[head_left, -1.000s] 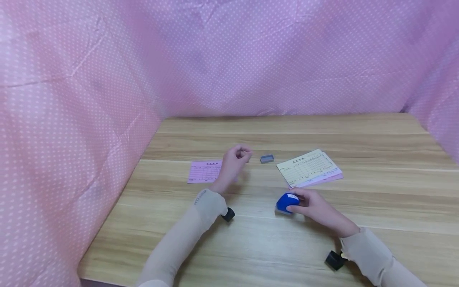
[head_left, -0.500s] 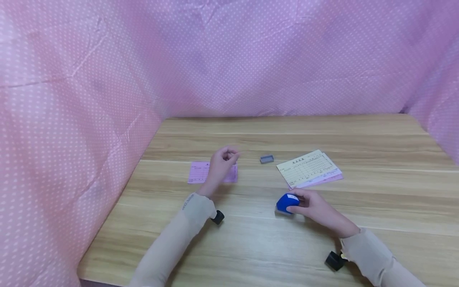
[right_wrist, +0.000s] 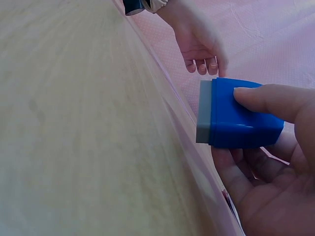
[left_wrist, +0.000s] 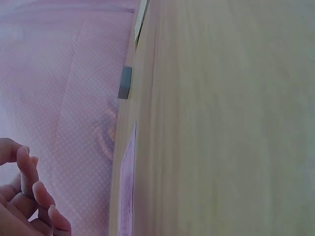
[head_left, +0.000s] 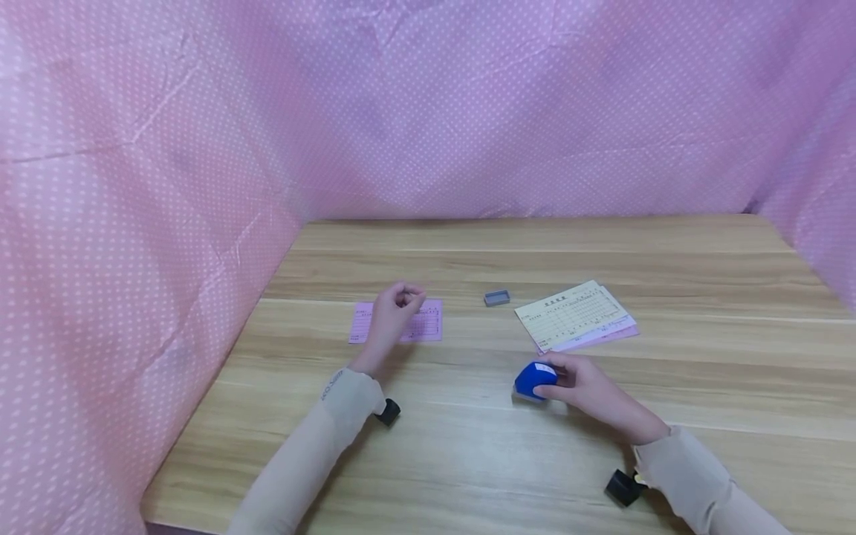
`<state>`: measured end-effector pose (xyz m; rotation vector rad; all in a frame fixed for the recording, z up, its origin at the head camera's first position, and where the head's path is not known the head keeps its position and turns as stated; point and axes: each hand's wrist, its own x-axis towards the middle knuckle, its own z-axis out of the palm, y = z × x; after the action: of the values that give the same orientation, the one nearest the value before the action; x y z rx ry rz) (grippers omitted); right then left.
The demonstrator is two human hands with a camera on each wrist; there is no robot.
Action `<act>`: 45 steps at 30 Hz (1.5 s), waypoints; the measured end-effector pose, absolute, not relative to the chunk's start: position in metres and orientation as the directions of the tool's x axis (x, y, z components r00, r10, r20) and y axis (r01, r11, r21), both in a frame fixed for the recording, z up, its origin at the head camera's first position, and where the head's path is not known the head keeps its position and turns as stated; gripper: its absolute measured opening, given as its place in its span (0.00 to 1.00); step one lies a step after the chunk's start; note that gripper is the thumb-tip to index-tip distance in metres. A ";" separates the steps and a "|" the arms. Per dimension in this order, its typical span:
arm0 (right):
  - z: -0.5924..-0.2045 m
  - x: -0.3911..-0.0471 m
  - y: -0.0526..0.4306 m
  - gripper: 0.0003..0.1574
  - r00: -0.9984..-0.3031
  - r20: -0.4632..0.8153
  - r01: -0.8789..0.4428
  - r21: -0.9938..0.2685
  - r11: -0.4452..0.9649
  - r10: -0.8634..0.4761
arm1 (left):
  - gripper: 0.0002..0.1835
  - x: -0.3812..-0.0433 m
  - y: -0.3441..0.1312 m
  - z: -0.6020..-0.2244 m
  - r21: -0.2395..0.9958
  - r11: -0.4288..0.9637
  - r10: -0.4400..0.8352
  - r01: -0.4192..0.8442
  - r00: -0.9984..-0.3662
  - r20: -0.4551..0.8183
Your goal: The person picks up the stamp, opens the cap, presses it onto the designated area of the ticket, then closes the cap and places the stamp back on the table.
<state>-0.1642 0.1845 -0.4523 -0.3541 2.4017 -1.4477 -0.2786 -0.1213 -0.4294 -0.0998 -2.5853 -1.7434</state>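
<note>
Head view: the right hand (head_left: 588, 385) grips a blue stamp (head_left: 533, 380) near overlapping slips (head_left: 571, 316); the left hand (head_left: 389, 319), loosely curled around nothing visible, partly hides a pink slip (head_left: 429, 321). Left wrist: room on the bench (left_wrist: 231, 123) separates that slip's edge from a grey cap (left_wrist: 125, 82). Right wrist: the stamp is pinched by its sides, presumably keeping its base (right_wrist: 204, 113) clear.

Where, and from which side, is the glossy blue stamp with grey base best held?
The blue stamp is probably best pinched across its broad body, from the right, as the right hand does: this leaves the grey base, facing the wooden table, uncovered.
</note>
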 end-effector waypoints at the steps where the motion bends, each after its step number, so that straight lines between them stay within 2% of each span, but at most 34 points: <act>1: -0.452 -0.164 0.185 0.33 -0.919 -0.140 -0.047 -0.890 0.454 -0.368 | 0.08 -0.279 -0.123 -0.430 0.923 0.379 0.035 0.062 -0.998 0.053; 9: -0.451 -0.164 0.185 0.32 -0.916 -0.144 -0.040 -0.895 0.443 -0.375 | 0.06 -0.277 -0.140 -0.430 0.906 0.423 -0.030 0.035 -0.998 0.052; 24: -0.450 -0.164 0.185 0.33 -0.916 -0.156 -0.028 -0.895 0.445 -0.371 | 0.07 -0.280 -0.163 -0.435 0.938 0.345 -0.096 -0.021 -0.995 0.013; 34: -0.450 -0.164 0.184 0.32 -0.912 -0.145 -0.039 -0.901 0.431 -0.384 | 0.09 -0.284 -0.178 -0.449 0.936 0.347 -0.150 -0.058 -0.989 -0.005; 40: -0.450 -0.164 0.185 0.30 -0.915 -0.140 -0.044 -0.897 0.440 -0.378 | 0.08 -0.286 -0.184 -0.452 0.923 0.376 -0.177 -0.077 -0.984 -0.010; 45: -0.451 -0.165 0.185 0.29 -0.914 -0.136 -0.052 -0.895 0.442 -0.383 | 0.10 -0.286 -0.190 -0.451 0.878 0.467 -0.209 -0.102 -0.978 -0.002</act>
<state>-0.1648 0.1849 -0.4507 -0.3727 2.3798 -1.4609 -0.2860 -0.1900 -0.4509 0.2759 -2.5990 -1.5446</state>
